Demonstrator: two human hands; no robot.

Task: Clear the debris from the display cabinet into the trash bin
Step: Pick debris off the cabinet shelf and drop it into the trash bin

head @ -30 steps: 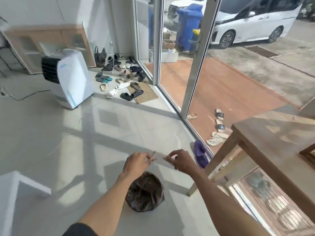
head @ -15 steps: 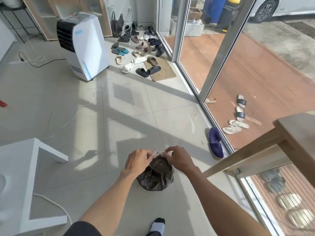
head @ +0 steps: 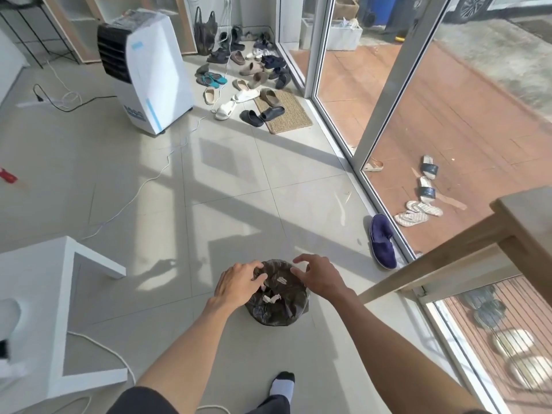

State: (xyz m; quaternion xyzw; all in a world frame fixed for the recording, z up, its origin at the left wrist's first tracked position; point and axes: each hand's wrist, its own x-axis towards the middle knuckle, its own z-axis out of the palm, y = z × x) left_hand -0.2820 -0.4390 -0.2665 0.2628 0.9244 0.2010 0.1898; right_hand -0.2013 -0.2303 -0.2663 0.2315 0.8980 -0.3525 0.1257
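A small trash bin (head: 279, 310) lined with a dark plastic bag stands on the tiled floor just in front of me. Pale scraps of debris (head: 272, 298) lie inside it, with another piece (head: 281, 280) farther back. My left hand (head: 239, 282) hovers over the bin's left rim with fingers spread and nothing in it. My right hand (head: 318, 274) hovers over the right rim, fingers apart and empty. The display cabinet is not in view.
A wooden table (head: 519, 231) juts in at the right beside the glass sliding door (head: 379, 109). A white stool (head: 44, 309) stands at the left. A purple slipper (head: 383, 241), a white air cooler (head: 146, 73), floor cables (head: 143, 183) and several shoes (head: 251, 76) lie farther off.
Both hands came down over the bin and opened; the pale scraps they pinched now lie inside the bag. My view tilted downward toward the floor.
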